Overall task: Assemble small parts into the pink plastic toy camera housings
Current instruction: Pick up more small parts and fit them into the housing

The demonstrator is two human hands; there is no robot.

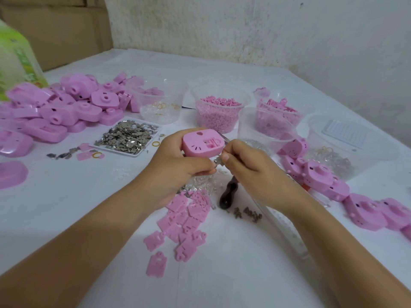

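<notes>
Head view: the left hand (178, 161) curls tight round a pink camera housing (201, 144), just above the middle, toward 12 o'clock. The right hand (244, 167) has its fingers curled round a tool (227, 193) with a dark handle; the thin tip sits by the housing's right end. At 10 o'clock a white tray (133, 154) holds silver bits (129, 134). From 12 to 2 o'clock stand 3 clear cups: the ring cup (144, 107) has yellow rings, the middle cup (194, 92) tiny pink bits, the far cup (312, 108) pink parts. The housing lies long-ways from 9 to 3 o'clock, open slot facing up.
</notes>
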